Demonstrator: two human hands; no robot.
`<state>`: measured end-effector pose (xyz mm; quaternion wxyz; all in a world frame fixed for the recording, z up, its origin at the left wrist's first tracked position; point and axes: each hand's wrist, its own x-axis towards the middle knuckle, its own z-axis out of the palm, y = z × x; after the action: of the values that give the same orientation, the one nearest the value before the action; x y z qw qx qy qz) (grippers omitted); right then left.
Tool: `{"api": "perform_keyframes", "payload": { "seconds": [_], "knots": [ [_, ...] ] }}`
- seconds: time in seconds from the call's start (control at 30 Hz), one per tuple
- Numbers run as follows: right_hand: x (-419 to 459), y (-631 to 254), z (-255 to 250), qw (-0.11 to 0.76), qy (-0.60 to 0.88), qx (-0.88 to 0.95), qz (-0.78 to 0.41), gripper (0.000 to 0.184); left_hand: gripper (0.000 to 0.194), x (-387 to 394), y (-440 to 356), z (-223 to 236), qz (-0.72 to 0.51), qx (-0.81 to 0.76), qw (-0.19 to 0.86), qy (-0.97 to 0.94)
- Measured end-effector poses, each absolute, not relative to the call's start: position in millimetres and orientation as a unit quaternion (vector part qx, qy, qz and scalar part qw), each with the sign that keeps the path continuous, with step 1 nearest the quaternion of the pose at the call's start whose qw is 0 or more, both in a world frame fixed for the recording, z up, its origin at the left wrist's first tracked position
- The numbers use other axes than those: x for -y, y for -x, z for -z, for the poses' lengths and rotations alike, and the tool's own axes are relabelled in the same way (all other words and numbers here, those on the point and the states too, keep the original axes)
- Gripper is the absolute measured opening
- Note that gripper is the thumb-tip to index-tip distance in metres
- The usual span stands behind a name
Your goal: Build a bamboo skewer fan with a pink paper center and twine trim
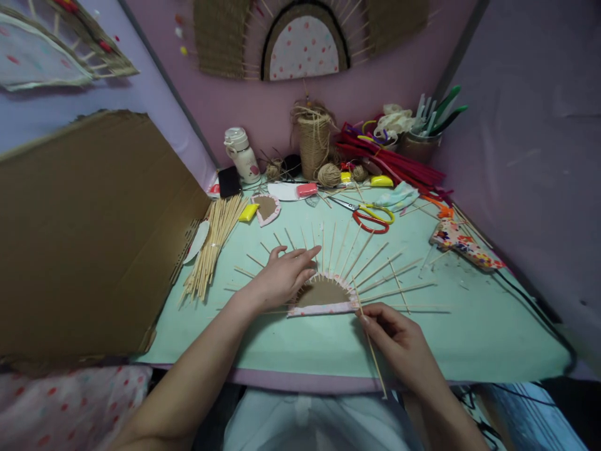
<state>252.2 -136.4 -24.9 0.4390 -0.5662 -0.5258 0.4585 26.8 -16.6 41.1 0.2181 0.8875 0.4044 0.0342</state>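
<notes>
Half-round piece: the brown, pale-edged half-round piece lies flat on the table, straight edge near, curved edge far.
Fanned sticks: the fanned sticks spread out from the curved edge; even angles between neighbours would keep the fan regular.
Right hand: the right hand pinches a thin stick between thumb and fingertips, just beside the right corner of the half-round piece; a light grip should do, as such a stick could snap if bent.
Thin stick: it slants from the right corner toward the near edge of the table, its far end over the fan; best turned without levering against sticks already in place.
Left hand: the left hand is empty, fingers loosely spread over the left of the fan; whether it touches is unclear. Gentle steadying there would help stop the piece sliding.
Crosswise stick: a crosswise stick lies over the right-hand rays; lift it straight up rather than drag it.
Nearby: scissors beyond the fan, a stick bundle left, a flower-patterned glue gun right; mind its cord.
</notes>
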Motion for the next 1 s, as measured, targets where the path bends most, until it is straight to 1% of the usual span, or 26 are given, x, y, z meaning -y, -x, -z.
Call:
{"api": "perform_keyframes", "payload": {
  "seconds": [0.17,0.43,0.73,1.0],
  "knots": [
    [136.7,-252.5,24.1,0.445,0.557,0.527,-0.463,0.026,0.048,15.9,-28.6,-40.7,-0.047,-0.408,0.215,-0.886],
    [136.0,-252.2,21.1,0.449,0.560,0.521,-0.462,0.028,0.048,15.9,-34.9,-40.2,-0.033,-0.399,0.224,-0.889],
    [136.9,-252.9,25.1,0.450,0.559,0.524,-0.458,0.027,0.050,13.9,-31.7,-34.2,-0.024,-0.397,0.198,-0.896],
    [137.7,-252.5,24.4,0.452,0.554,0.520,-0.467,0.027,0.049,14.1,-40.1,-40.9,-0.038,-0.393,0.206,-0.896]
  ]
}}
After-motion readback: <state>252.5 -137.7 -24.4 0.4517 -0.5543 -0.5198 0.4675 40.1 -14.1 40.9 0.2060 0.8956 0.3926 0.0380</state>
